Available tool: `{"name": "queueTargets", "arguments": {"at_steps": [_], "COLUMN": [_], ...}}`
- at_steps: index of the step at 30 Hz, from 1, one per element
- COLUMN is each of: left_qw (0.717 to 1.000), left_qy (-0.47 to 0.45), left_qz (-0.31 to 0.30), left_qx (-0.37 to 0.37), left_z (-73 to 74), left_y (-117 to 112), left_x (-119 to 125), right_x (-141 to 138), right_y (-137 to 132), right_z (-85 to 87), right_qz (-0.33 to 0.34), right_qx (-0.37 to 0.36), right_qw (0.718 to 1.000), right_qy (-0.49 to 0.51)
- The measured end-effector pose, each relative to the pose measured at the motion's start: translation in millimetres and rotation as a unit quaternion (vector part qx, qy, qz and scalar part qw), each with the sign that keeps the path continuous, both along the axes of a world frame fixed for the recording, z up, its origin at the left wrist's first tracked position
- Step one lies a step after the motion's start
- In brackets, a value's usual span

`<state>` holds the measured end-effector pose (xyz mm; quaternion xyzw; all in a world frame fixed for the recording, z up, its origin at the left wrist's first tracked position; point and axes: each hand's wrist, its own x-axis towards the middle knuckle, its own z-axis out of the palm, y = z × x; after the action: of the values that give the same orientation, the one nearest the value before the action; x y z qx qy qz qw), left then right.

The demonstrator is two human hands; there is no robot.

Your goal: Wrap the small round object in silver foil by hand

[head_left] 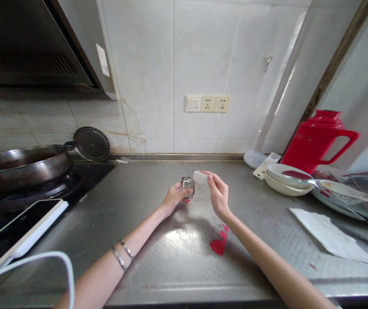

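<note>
Above the middle of the steel counter (145,189), my left hand (174,197) is closed around a small clear glass jar (188,187), tilted on its side. Just to the right of it, my right hand (218,194) pinches a small white piece of paper (200,177) between thumb and fingers. The paper sits close to the jar; whether they touch I cannot tell. On the counter below my right wrist lies a torn red scrap (219,242).
A metal pan (26,165) stands on the stove at left, with a phone and power bank (26,231) and white cable in front. To the right are stacked bowls (287,182), a red thermos jug (315,139), a plate with utensils and a white paper sheet (330,234).
</note>
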<state>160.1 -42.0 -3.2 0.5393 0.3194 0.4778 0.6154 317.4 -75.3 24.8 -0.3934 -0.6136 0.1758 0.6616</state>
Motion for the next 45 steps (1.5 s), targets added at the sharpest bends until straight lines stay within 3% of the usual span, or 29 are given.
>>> {"name": "queueTargets", "arguments": {"at_steps": [3,7,11,15,18,22,25,28,32,37,40,45], "left_qw": [1.0,1.0,0.999,0.998,0.998,0.998,0.998,0.998,0.997,0.996,0.994,0.994], "left_qy": [-0.01,-0.024,-0.031,-0.043,-0.048,-0.048,-0.046,-0.042,-0.046,-0.064,-0.08,-0.083], "left_qz": [0.004,-0.012,-0.018,-0.014,-0.02,-0.032,-0.025,-0.026,-0.028,-0.017,-0.005,0.02], "left_qx": [-0.009,-0.009,-0.018,-0.031,-0.035,-0.031,-0.036,-0.042,-0.049,-0.064,-0.074,-0.063], "left_z": [2.1,4.8,5.0,3.2,1.8,0.9,0.6,1.4,5.0,5.3,1.3,-4.9], "left_y": [-3.0,-6.2,-6.2,-5.5,-4.5,-2.2,-1.5,-3.3,-7.8,-8.3,-3.7,5.6], "left_x": [1.1,2.1,2.2,2.1,1.2,-0.3,0.3,2.4,4.5,3.9,1.9,-2.1], "right_x": [6.2,4.7,-2.6,-8.6,-11.8,-10.6,-4.3,2.4,5.2,0.3,-5.1,-1.6], "right_y": [7.2,10.3,7.9,3.3,-2.4,-5.7,-0.3,7.8,13.8,11.0,6.0,7.6], "right_z": [-5.9,-17.6,-22.2,-23.8,-23.2,-16.5,-11.9,-13.6,-21.3,-25.4,-24.6,-15.8], "right_qz": [-0.059,0.01,0.038,0.046,0.043,0.003,-0.047,-0.061,-0.014,0.031,0.046,-0.03], "right_qx": [0.025,0.103,0.165,0.168,0.116,0.022,-0.002,0.012,0.087,0.158,0.129,0.024], "right_qw": [0.996,0.976,0.955,0.961,0.981,0.999,0.999,0.998,0.984,0.964,0.971,0.999], "right_qy": [-0.055,-0.194,-0.244,-0.214,-0.151,-0.037,0.019,-0.026,-0.153,-0.213,-0.195,-0.031]}}
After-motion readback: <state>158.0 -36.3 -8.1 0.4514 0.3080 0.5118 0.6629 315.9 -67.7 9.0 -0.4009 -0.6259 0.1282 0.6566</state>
